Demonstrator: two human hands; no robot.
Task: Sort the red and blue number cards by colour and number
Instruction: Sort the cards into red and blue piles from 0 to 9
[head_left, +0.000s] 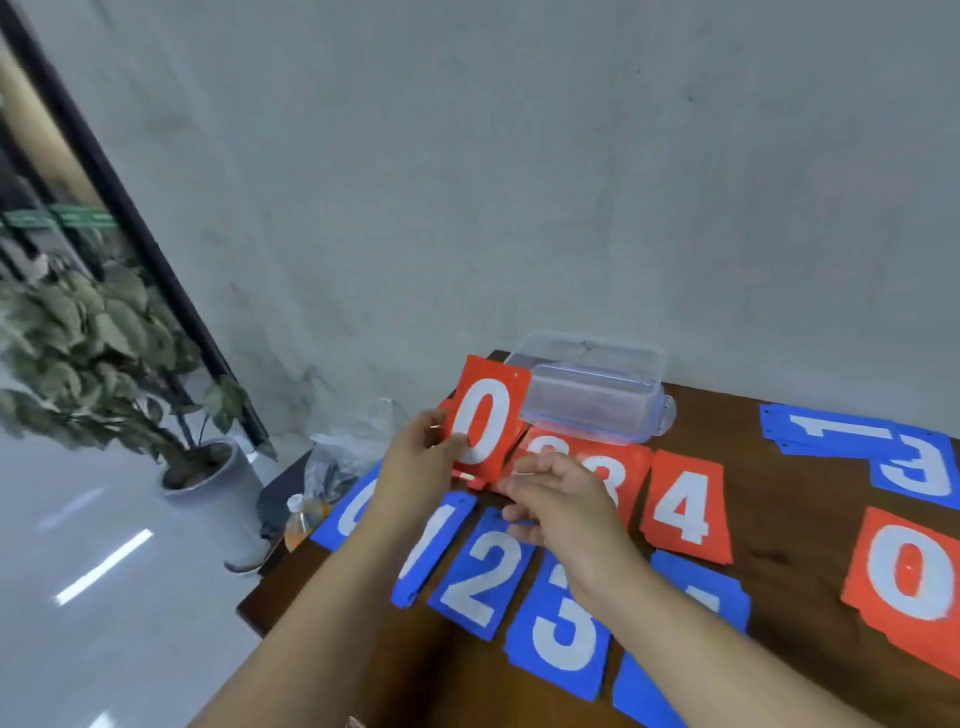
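Left hand (415, 457) holding red 0 card (485, 421), table (800, 519)

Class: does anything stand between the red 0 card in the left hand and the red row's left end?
Nothing visible does. The left hand holds the red 0 card over that end; the right hand is beside it, over the next red cards.

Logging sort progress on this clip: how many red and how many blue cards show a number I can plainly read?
Red: 3, held red 0, red 4, right red 0
Blue: 5, near blue 1, blue 2, near blue 3, far blue 1, far blue 3
Total: 8
Cards partly covered by the left hand or right hand are left out.
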